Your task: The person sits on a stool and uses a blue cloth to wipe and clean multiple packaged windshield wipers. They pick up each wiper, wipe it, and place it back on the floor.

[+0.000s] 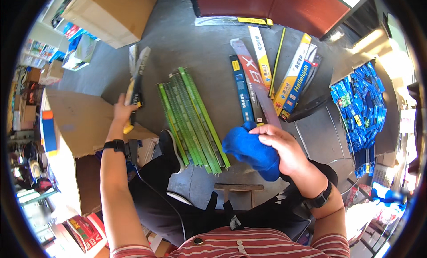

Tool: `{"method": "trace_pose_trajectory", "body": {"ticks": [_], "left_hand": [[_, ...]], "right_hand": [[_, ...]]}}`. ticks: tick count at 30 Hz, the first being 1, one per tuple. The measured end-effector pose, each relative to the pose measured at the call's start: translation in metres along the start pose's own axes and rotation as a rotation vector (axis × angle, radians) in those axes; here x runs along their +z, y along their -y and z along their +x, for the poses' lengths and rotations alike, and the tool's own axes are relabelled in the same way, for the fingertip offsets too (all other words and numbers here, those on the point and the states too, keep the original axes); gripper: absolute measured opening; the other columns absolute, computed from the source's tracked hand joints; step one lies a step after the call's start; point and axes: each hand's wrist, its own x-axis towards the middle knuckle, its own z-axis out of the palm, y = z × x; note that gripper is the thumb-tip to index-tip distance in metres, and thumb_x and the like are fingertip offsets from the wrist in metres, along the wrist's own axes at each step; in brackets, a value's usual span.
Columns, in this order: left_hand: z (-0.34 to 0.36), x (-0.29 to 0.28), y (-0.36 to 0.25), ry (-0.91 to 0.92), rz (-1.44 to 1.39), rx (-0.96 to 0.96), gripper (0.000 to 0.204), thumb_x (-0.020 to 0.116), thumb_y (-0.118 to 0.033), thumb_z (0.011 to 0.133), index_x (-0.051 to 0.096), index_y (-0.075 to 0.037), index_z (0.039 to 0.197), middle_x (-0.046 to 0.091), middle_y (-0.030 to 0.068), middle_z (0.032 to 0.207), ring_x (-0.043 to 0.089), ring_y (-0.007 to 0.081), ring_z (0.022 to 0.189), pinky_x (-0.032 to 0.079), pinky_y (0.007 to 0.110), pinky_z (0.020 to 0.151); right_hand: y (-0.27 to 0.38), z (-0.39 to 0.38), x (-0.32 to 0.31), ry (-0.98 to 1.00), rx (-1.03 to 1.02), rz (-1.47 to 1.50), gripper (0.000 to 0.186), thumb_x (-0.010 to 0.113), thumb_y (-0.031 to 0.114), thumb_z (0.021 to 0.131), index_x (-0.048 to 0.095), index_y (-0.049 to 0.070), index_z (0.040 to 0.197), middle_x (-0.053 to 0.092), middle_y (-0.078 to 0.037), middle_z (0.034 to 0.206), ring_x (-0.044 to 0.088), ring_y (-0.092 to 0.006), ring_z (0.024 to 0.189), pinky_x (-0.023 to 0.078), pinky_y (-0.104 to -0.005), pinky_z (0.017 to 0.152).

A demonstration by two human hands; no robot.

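Note:
My left hand [122,112], out to the left, is closed round the lower end of a long narrow package [139,75], grey and white with yellow and black at its lower part. A second slim pale package [132,58] shows just behind it. In my right hand [287,149] a bunched blue cloth [249,147] is gripped between thumb and fingers, above the floor. Between the two hands, several long green packages [195,120] lie side by side on the floor. Beyond the cloth, a long grey-mauve box [254,75] lies beside a dark blue one [241,89].
An open cardboard box [73,106] stands by my left arm; a larger carton [111,13] sits farther back. To the right, another carton holds many blue packets [360,106]. Yellow-and-white boxes [291,75] fan across the floor. A small wooden stool [239,187] stands between my legs.

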Motion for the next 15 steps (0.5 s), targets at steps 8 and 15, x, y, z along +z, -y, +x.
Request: {"method": "trace_pose_trajectory", "body": {"ticks": [8, 15], "left_hand": [[0.053, 0.091, -0.079, 0.243, 0.014, 0.170, 0.054, 0.062, -0.039, 0.079, 0.057, 0.002, 0.115, 0.060, 0.0208, 0.113, 0.056, 0.0338, 0.107, 0.043, 0.039, 0.090], [-0.129, 0.170, -0.292, 1.513, -1.227, 0.436, 0.079, 0.070, -0.043, 0.077, 0.035, -0.003, 0.136, 0.044, 0.0148, 0.134, 0.038, 0.0283, 0.127, 0.025, 0.043, 0.109]], "right_hand": [[0.015, -0.007, -0.008, -0.051, 0.071, 0.272, 0.035, 0.052, 0.014, 0.088, 0.048, -0.001, 0.120, 0.056, -0.013, 0.108, 0.058, -0.0188, 0.098, 0.046, -0.0325, 0.087], [0.065, 0.067, -0.054, -0.075, 0.019, 0.185, 0.039, 0.053, 0.015, 0.085, 0.048, 0.001, 0.121, 0.056, -0.011, 0.109, 0.055, -0.0189, 0.100, 0.045, -0.0322, 0.088]]}}
